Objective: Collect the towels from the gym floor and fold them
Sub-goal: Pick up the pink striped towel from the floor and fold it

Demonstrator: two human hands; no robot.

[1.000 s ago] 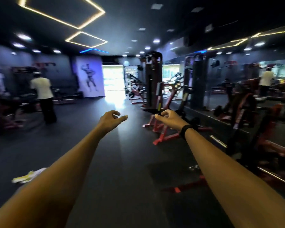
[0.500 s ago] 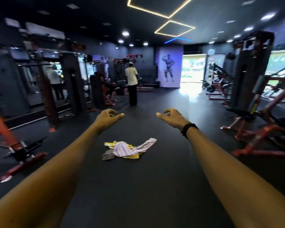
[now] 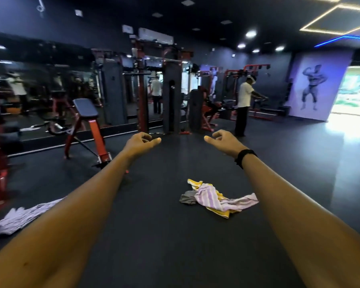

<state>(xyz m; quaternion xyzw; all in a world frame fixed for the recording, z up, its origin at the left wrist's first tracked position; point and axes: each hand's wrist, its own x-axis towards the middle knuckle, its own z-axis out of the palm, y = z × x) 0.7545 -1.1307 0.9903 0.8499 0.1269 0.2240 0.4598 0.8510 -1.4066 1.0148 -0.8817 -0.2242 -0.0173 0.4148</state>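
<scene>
Both hands out front at arm's length, nothing in either grip. Left hand (image 3: 140, 142): fingers loosely curled, index pointing twd the right hand, no contact w/ anything. Right hand (image 3: 222, 140): same pose mirrored, fingers loosely curled, index pointing twd the left, also empty. Black wristband (image 3: 244, 157) sits on the right wrist just behind that hand.

Below the grips and nearer the camera, betw the two forearms but closer to the right one: a crumpled towel pile (image 3: 216, 199) on the dark gym floor (image 3: 164, 235). Pile has a purple-and-white striped towel on top, yellow towel under it showing at the far and near ends, grey cloth at its left edge. Neither hand touches it.

Well left of the left forearm, partly hidden by it: a second towel (image 3: 19, 219), pale striped, spread flat on the floor.

Beyond and left of the left hand: incline bench (image 3: 85, 113) w/ red frame, dark pad tilted. Behind that, a mirror wall and red/black machines, blurred.

Beyond the right hand: a person in a white shirt (image 3: 244, 104) and dark trousers standing at a machine. Further right, a bodybuilder mural (image 3: 312, 88) on a pale wall, then a bright doorway.
</scene>
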